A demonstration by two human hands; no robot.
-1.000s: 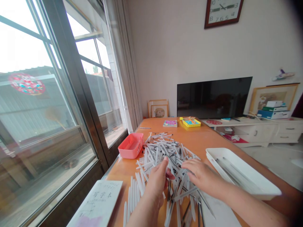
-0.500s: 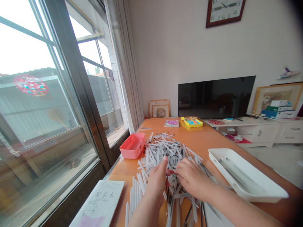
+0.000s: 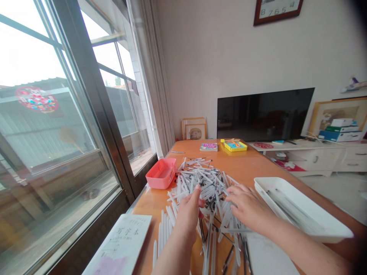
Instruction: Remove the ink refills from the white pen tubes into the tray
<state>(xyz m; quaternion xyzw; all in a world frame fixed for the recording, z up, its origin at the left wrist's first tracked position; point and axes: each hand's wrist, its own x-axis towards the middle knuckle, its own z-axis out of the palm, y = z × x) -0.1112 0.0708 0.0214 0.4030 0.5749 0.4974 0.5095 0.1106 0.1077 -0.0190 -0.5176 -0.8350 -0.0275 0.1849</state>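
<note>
A big heap of white pen barrels and thin black refills [image 3: 200,179] covers the middle of the orange table [image 3: 249,164]. My left hand [image 3: 187,214] rests edge-on at the near side of the heap, fingers together and pressed against the pens. My right hand [image 3: 248,206] lies palm down on the heap's right part, fingers curled into the pens. What either hand grips under the pile is hidden. A row of white barrels [image 3: 166,229] lies lined up just left of my left hand.
A pink plastic box [image 3: 161,173] stands at the heap's left. A white tray [image 3: 301,210] holding several dark refills sits to the right. A writing notebook [image 3: 120,244] lies near the table's front-left corner. Small books [image 3: 233,145] lie at the far end. A window runs along the left.
My right hand has drawn back to the right across the heap, away from my left hand. The view has tipped slightly downward.
</note>
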